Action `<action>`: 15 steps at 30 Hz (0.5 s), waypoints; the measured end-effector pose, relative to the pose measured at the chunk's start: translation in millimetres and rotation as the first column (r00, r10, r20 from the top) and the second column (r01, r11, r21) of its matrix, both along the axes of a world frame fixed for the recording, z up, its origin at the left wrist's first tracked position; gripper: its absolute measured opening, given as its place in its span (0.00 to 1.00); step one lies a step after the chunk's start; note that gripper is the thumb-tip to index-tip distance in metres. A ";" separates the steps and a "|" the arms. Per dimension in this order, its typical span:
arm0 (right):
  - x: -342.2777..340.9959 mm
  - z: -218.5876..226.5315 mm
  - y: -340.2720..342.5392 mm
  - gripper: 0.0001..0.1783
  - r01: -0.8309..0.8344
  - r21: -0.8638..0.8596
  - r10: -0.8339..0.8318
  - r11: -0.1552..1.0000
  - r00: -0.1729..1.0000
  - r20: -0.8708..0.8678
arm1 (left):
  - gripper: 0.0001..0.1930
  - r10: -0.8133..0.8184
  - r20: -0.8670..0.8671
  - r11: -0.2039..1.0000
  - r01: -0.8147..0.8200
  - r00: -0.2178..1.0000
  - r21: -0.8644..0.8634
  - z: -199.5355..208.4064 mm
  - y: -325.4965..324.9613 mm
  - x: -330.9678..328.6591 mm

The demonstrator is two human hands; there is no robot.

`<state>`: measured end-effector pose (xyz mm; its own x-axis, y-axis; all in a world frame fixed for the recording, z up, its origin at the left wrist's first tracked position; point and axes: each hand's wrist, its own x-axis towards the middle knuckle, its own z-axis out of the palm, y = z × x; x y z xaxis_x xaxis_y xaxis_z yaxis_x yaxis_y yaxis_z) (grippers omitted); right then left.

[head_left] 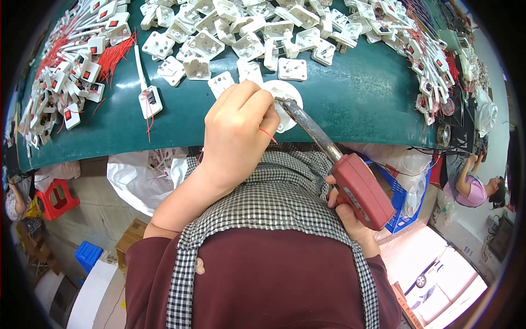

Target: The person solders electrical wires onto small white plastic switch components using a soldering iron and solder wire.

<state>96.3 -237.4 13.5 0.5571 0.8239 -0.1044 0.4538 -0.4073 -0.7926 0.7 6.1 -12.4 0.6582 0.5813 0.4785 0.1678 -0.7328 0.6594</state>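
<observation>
My left hand (238,129) is closed over a white plastic part (285,96) at the near edge of the green table (361,104), with a thin red wire (268,135) running across its fingers. My right hand (350,216) grips the red handle of a soldering iron (359,186). Its dark metal shaft (307,123) slants up and left, and the tip touches the white part beside my left fingers. Much of the white part is hidden under my left hand.
Several white plug housings (246,33) lie heaped across the table's far side. Finished pieces with red wires (76,66) pile at the left, and more (433,66) at the right. A red stool (57,197), a blue crate (87,255) and another person (474,189) are around the table.
</observation>
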 end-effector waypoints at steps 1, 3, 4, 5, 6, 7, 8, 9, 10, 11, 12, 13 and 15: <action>0.6 0.3 -1.5 0.32 -0.034 -0.013 0.034 0.999 0.999 -0.002 | 0.07 0.007 -0.014 1.000 -0.007 1.000 -0.001 0.3 0.6 -0.5; -3.4 5.2 1.4 0.36 0.149 0.191 -0.074 0.970 0.934 -0.350 | 0.07 -0.005 -0.023 1.000 0.004 1.000 -0.027 1.6 0.6 -0.8; -3.9 8.4 3.3 0.39 0.379 0.305 -0.089 0.874 0.741 -0.666 | 0.07 -0.018 -0.029 0.998 0.017 0.999 -0.054 2.4 0.5 -0.8; -2.0 10.8 4.6 0.41 0.411 0.311 -0.099 0.857 0.723 -0.684 | 0.07 -0.014 -0.032 0.999 0.012 0.999 -0.051 2.9 0.6 -0.8; 4.5 11.3 10.9 0.38 0.394 0.348 -0.125 0.850 0.794 -0.595 | 0.07 -0.015 -0.038 0.999 0.013 0.999 -0.049 3.9 0.3 0.0; 13.5 9.8 21.9 0.37 0.371 0.382 -0.151 0.846 0.855 -0.496 | 0.07 -0.014 -0.043 0.999 0.012 0.999 -0.050 4.8 0.5 -0.5; 25.3 6.5 31.4 0.33 0.319 0.448 -0.069 0.835 0.869 -0.490 | 0.07 -0.008 -0.046 0.999 0.006 0.999 -0.047 5.6 0.9 -1.3; 40.0 2.0 40.1 0.32 0.244 0.457 0.030 0.855 0.858 -0.513 | 0.07 -0.006 -0.049 0.999 0.004 0.999 -0.051 6.0 1.5 -1.6; 47.4 -3.6 50.8 0.32 0.221 0.438 0.067 0.871 0.830 -0.553 | 0.07 -0.007 -0.053 0.999 0.005 0.999 -0.052 6.8 1.3 -0.8; 52.7 -9.4 63.1 0.31 0.197 0.419 0.103 0.886 0.799 -0.592 | 0.07 -0.004 -0.057 0.999 0.001 0.998 -0.045 7.6 1.1 0.2; 59.3 -11.0 79.1 0.34 0.075 0.389 0.148 0.918 0.846 -0.513 | 0.07 -0.009 -0.065 0.999 0.006 0.998 -0.051 8.2 1.2 0.4; 64.5 -13.3 96.7 0.37 -0.047 0.348 0.204 0.936 0.878 -0.432 | 0.08 -0.012 -0.074 0.998 0.008 0.997 -0.055 8.8 0.8 -0.3; 67.0 -32.8 129.3 0.47 -0.056 0.507 0.319 0.860 0.835 -0.449 | 0.08 -0.018 -0.089 0.997 0.012 0.996 -0.077 9.9 0.8 1.2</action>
<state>163.3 -108.2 -19.3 0.3619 0.9278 0.0906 -0.0320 0.1095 -0.9935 1.9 6.8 -2.5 0.7052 0.6035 0.3721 0.2179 -0.6839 0.6962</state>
